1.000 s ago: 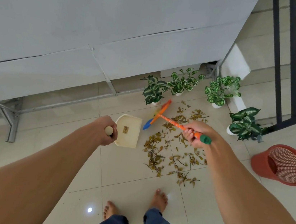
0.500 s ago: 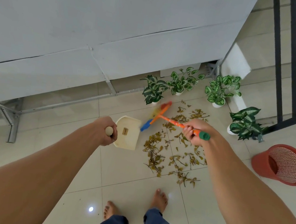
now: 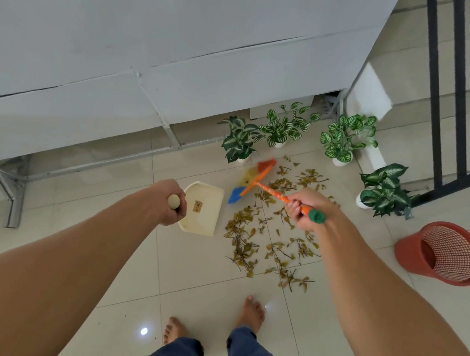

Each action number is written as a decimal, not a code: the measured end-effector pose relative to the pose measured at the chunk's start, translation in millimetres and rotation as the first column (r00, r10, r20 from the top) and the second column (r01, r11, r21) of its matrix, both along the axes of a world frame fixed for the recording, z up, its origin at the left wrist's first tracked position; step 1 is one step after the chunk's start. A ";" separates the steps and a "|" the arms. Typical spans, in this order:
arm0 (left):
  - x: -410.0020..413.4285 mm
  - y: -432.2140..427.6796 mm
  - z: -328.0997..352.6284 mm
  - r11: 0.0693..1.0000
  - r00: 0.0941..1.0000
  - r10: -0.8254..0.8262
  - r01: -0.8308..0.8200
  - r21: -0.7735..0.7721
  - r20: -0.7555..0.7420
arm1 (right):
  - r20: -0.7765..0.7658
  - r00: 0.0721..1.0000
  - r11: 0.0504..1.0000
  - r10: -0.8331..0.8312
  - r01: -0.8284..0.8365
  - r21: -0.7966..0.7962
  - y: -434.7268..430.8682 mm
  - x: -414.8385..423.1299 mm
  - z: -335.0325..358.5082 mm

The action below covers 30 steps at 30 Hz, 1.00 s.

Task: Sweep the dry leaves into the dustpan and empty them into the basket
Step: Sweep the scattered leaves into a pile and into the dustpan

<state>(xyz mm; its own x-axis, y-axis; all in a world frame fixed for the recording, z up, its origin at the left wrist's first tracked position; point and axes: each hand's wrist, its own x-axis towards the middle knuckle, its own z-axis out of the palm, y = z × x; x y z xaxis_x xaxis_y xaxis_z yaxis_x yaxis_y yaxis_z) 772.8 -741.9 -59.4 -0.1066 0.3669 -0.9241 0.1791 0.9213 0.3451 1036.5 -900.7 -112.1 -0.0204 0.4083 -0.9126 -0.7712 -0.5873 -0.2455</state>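
Note:
Dry brown leaves [image 3: 271,236] lie scattered on the pale floor tiles in front of me. My left hand [image 3: 169,202] grips the upright handle of a cream dustpan [image 3: 203,212], which rests on the floor just left of the leaves with its mouth toward them. My right hand [image 3: 307,209] holds the orange, green-capped handle of a broom [image 3: 252,181]. Its orange, yellow and blue bristle head sits at the far left edge of the leaves, beside the dustpan's far corner. A red mesh basket [image 3: 442,254] lies tipped on the floor at the right.
Several potted green plants [image 3: 339,139] stand along the wall and right side behind the leaves. A grey panel wall with metal brackets [image 3: 14,202] runs across the back. Black railings [image 3: 459,97] rise at the far right. My bare feet [image 3: 252,313] stand near the leaves.
The broom head moved slightly left toward the dustpan and then back up a little. The dustpan and my left hand stayed in place.

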 end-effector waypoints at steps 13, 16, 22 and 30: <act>17.3 -3.9 6.5 0.999 0.999 0.035 -0.035 -0.036 -0.007 | -0.020 0.996 0.995 -0.088 0.088 0.048 -13.0 -0.8 1.2; 19.4 0.0 6.4 0.997 0.999 0.049 -0.049 -0.052 -0.007 | -0.041 0.988 0.989 -0.148 0.148 0.003 -20.5 0.9 4.0; 23.7 3.7 1.3 0.998 0.999 0.044 -0.045 -0.041 -0.022 | -0.028 0.990 0.987 -0.140 0.142 0.077 -44.5 4.1 10.5; 27.9 -0.8 6.0 0.999 0.999 -0.007 0.006 -0.036 -0.033 | -0.065 0.962 0.962 -0.265 0.268 0.046 -6.9 30.9 -1.4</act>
